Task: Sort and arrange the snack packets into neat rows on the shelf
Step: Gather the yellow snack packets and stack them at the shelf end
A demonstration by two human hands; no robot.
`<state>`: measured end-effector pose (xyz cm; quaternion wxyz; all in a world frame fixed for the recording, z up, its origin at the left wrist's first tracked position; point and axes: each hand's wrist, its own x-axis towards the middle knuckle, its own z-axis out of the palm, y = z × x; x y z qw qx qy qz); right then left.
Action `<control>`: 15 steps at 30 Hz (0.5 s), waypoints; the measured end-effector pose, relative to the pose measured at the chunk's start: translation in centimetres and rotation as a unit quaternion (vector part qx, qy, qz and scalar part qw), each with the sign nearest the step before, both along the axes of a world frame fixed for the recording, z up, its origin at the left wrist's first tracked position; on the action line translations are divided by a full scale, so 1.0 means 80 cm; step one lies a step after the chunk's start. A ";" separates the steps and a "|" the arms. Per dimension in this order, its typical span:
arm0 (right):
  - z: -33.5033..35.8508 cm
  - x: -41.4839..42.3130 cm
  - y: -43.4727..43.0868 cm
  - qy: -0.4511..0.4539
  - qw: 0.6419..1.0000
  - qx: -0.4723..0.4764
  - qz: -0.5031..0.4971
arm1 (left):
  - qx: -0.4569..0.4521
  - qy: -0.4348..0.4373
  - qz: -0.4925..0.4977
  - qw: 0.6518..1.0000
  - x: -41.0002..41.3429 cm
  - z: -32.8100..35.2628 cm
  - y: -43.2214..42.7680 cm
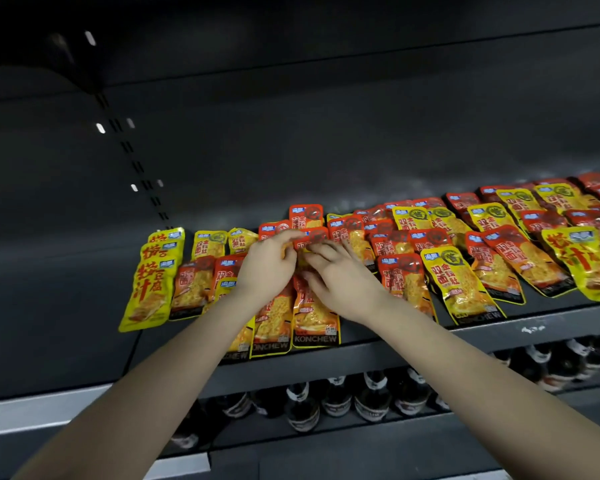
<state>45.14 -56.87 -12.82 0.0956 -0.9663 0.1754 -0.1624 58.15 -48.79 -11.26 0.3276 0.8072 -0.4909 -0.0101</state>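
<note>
Snack packets (459,284) lie flat all over the dark shelf (378,351), from the left side to the far right. Red ones and yellow ones are mixed together. Many lie crooked or on top of each other, so the sorting looks only partly done.

Both hands are in the middle of the shelf. The left hand (267,263) and the right hand (342,278) both pinch one red packet (312,237) with curled fingers, one hand at each side. The packet is over the other packets, near the back. I think two hands are used so the thin, floppy bag stays straight and can go down neatly in a row.

At the left end sits a yellow pile (156,271) with big red letters. I count three packets in it. Each one is slid a bit lower than the one under it, so all three tops show. That part looks tidy already. Just beside it are two small yellow packets (222,242). Under the arms, three packets reach down to the front edge of the shelf.

The rest are too many and too piled up to count well, but there look to be more red than yellow. Below the shelf stand dark bottles (371,400). I can see more than eight, and the arms hide some.
</note>
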 end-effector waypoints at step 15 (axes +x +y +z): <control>0.001 0.063 0.059 0.015 0.997 0.021 0.076 | 0.007 0.020 0.093 0.995 0.043 0.000 0.089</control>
